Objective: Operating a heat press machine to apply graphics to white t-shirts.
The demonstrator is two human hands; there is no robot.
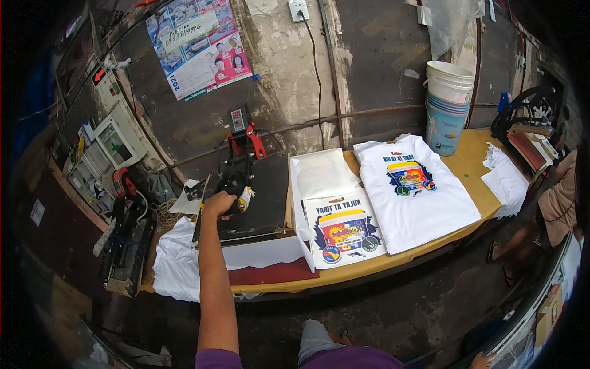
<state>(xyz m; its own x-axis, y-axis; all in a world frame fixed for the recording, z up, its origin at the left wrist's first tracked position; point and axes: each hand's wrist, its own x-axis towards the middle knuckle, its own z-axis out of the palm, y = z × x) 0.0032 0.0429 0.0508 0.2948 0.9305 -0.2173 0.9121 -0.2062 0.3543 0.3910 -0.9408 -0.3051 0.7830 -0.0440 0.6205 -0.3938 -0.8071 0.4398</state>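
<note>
My left hand [220, 204] reaches forward with its fingers closed around the black handle [235, 183] of a heat press. The press's wide, flat black plate [267, 197] lies beside the hand, and its red frame and control box [239, 120] rise behind. White sheet [264, 254] hangs out below the plate's front edge. To the right lies a transfer sheet [347, 230] with a mirrored colour print. At the bottom edge on the right, a partly cut-off hand [482, 361], apparently my right hand, is by a counter edge; its grip cannot be made out.
A stack of printed white T-shirts [424, 197] lies on the yellow table [393, 263], with stacked buckets [447, 117] behind. Another red and black press [129, 215] and a white cloth [175, 258] are at left. A person [556, 197] is at far right.
</note>
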